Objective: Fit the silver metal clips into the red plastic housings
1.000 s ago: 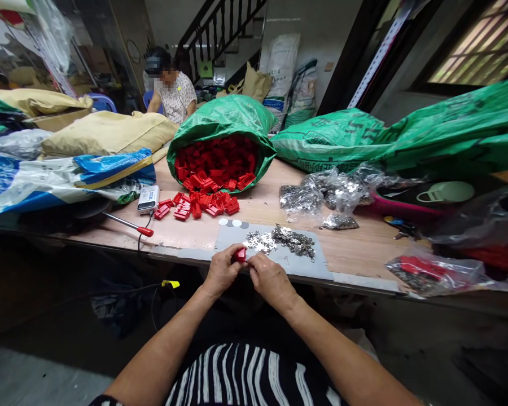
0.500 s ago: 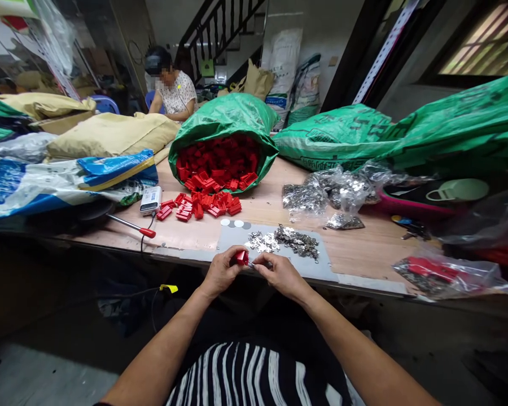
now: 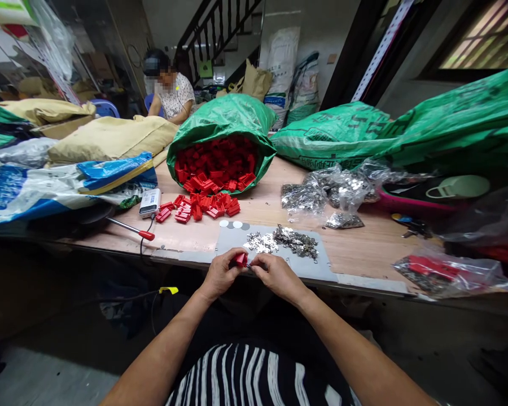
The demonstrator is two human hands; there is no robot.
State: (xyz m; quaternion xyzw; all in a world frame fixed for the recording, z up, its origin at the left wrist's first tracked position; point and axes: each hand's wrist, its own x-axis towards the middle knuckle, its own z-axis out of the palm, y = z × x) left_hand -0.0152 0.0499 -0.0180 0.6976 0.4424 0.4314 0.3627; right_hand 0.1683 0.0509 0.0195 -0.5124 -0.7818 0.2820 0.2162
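My left hand (image 3: pixel 221 274) grips a small red plastic part (image 3: pixel 241 259) between thumb and fingers at the table's front edge. Close against it, my right hand (image 3: pixel 276 273) pinches a small metal piece (image 3: pixel 249 267) at the red part's right side; its exact shape is too small to make out. Just beyond both hands, shiny flat metal pieces (image 3: pixel 261 242) and a pile of darker metal pieces (image 3: pixel 297 242) lie on a grey mat (image 3: pixel 232 239). Farther back, loose red plastic parts (image 3: pixel 201 207) spill from an open green sack (image 3: pixel 226 113).
Clear bags of metal pieces (image 3: pixel 305 198) lie right of centre. A red-tipped rod (image 3: pixel 131 228) and a white device (image 3: pixel 149 202) with a cable are at left. Green sacks (image 3: pixel 334 135) line the back right. Across the table sits another person (image 3: pixel 175 96).
The right hand has shifted very slightly toward the red part, and less of the metal piece shows between the hands. The left hand keeps its grip; the camera view has moved a little.
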